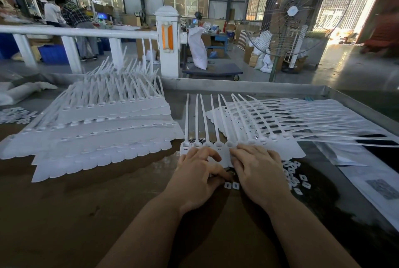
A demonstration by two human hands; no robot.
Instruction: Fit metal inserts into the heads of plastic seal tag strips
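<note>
We find both hands on one strip of seal tags (218, 151) lying directly ahead of the person, tails pointing away. The left hand (199, 172) has its fingers curled down onto the tag plates at the near left of the strip; whether it pinches an insert we cannot tell. The right hand (255, 168) lies flatter, fingers lightly bent and pressing on the plates just right of the left hand, with nothing visibly held.

Progress, in our judgement, is partial. The heads ahead of the fingers are too small to show which are filled. Two loose inserts (231, 185) lie between the wrists, just below the hands, and a scatter of further inserts (295, 176) lies immediately right of the right hand, so supply remains. A fanned spread of strips (302, 116) extends beyond and to the right of the hands; glints of metal at some heads suggest finished work, though we cannot confirm this. A large layered stack of strips (97, 129) sits well to the left; its status is not determinable.

The worktop (86, 213) is brown and dull near the person, with a raised metal rim (259, 87) along its far edge. A printed sheet (380, 188) lies at far right.

The room is a factory hall. Ahead stands a white railing (75, 32) and, beyond the right hand, a large pedestal fan (291, 13). A filled white sack (197, 47) rests on a trolley, and people stand far to the left.
</note>
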